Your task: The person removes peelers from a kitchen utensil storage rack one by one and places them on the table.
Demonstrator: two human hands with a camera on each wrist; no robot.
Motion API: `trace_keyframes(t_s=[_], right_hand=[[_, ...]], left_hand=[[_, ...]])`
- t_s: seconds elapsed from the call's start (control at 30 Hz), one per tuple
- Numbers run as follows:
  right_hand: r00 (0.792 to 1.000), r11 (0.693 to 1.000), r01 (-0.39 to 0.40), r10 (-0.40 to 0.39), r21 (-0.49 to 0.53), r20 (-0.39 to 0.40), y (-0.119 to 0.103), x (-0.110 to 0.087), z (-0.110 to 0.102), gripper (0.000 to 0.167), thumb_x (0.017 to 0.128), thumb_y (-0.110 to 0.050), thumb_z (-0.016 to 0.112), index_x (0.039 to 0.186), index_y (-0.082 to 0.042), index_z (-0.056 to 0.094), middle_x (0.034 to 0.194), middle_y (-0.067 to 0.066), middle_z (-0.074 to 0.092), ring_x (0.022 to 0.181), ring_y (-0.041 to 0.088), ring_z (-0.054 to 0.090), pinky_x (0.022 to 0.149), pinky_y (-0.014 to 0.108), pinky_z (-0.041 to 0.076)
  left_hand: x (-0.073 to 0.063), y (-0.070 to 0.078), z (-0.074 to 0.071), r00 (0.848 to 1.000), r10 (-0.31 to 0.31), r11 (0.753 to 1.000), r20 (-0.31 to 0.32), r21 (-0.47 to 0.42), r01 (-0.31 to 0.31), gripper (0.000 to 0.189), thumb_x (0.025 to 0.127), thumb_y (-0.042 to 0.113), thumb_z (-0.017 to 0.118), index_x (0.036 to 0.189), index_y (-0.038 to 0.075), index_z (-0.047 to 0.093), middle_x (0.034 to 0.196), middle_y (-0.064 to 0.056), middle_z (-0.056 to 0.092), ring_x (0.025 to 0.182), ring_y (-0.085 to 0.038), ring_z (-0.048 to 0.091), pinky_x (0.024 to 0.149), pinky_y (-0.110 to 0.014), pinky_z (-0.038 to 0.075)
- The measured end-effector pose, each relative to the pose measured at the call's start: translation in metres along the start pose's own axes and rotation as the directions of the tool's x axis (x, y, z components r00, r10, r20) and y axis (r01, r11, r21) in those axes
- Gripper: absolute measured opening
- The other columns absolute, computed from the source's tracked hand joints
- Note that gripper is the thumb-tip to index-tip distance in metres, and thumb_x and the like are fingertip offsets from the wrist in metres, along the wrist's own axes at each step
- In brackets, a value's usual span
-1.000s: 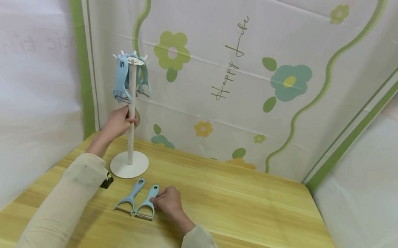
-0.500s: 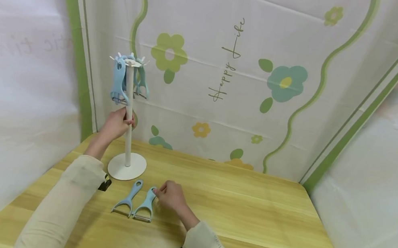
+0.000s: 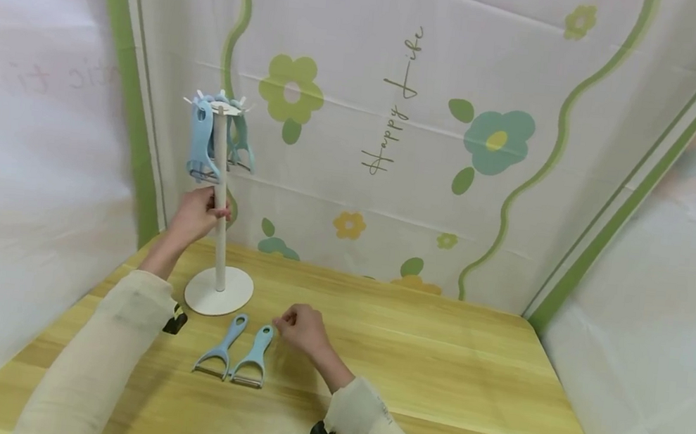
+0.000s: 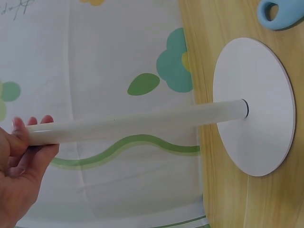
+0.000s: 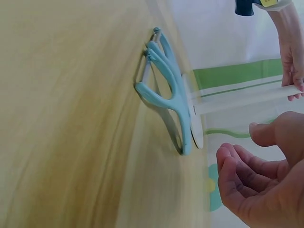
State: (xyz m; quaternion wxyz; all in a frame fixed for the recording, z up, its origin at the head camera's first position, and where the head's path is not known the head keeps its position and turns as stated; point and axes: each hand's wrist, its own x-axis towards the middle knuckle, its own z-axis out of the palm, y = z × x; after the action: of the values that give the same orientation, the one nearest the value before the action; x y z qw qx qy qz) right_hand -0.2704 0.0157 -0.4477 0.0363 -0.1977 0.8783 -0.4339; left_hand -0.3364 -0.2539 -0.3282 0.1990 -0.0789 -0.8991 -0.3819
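Note:
My left hand grips the upright pole of a white hook stand, fingers and thumb wrapped around it below the hanging peelers. Blue and teal Y-shaped peelers, such as the light-blue peeler, hang from its top hooks. On the table in front of the round base lie two more: a blue peeler and, to its right, a light-teal peeler, blades toward me. Just beyond the teal handle's ring hovers my right hand. The right wrist view shows its fingers loosely curled, thumb apart, nothing between them.
A wood-grain table extends to the right of the peelers. Behind it hangs a white curtain printed with flowers, and more white fabric closes in both sides.
My right hand has let go of the light-teal peeler, sliding up past its handle and off it. The peeler stays on the table. My left hand keeps its grip on the pole.

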Motion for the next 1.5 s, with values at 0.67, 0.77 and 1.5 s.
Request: trace_keyframes(t_s=[0.67, 0.77, 1.5], right_hand=[[1.000, 0.997, -0.017, 0.016, 0.069, 0.016, -0.005, 0.002, -0.005, 0.016, 0.095, -0.016, 0.067, 0.086, -0.003, 0.070, 0.074, 0.009, 0.071, 0.060, 0.013, 0.063, 0.051, 0.021, 0.046], [1.000, 0.997, -0.024, 0.022, 0.070, 0.022, -0.005, 0.003, -0.004, 0.017, 0.095, -0.016, 0.067, 0.089, -0.001, 0.071, 0.074, 0.009, 0.071, 0.065, 0.021, 0.068, 0.052, 0.021, 0.046], [0.998, 0.989, 0.058, -0.055, 0.133, -0.025, -0.026, 0.023, -0.009, 0.015, 0.099, -0.018, 0.062, 0.098, -0.005, 0.069, 0.077, 0.009, 0.071, 0.067, 0.017, 0.067, 0.054, 0.020, 0.047]], left_hand=[[-0.005, 0.002, 0.000, 0.993, 0.020, 0.997, -0.117, 0.073, -0.011, 0.027, 0.090, 0.008, 0.073, 0.106, -0.013, 0.066, 0.100, -0.033, 0.070, 0.092, -0.047, 0.071, 0.078, -0.055, 0.057], [-0.007, 0.001, 0.000, 0.988, 0.027, 0.997, -0.151, 0.069, -0.017, 0.029, 0.088, 0.007, 0.075, 0.107, -0.013, 0.067, 0.099, -0.033, 0.070, 0.091, -0.047, 0.071, 0.078, -0.055, 0.057], [-0.010, -0.003, 0.001, 0.974, 0.047, 0.991, -0.223, 0.129, -0.018, 0.032, 0.086, 0.013, 0.078, 0.103, -0.012, 0.068, 0.094, -0.030, 0.072, 0.087, -0.045, 0.072, 0.076, -0.055, 0.057]])
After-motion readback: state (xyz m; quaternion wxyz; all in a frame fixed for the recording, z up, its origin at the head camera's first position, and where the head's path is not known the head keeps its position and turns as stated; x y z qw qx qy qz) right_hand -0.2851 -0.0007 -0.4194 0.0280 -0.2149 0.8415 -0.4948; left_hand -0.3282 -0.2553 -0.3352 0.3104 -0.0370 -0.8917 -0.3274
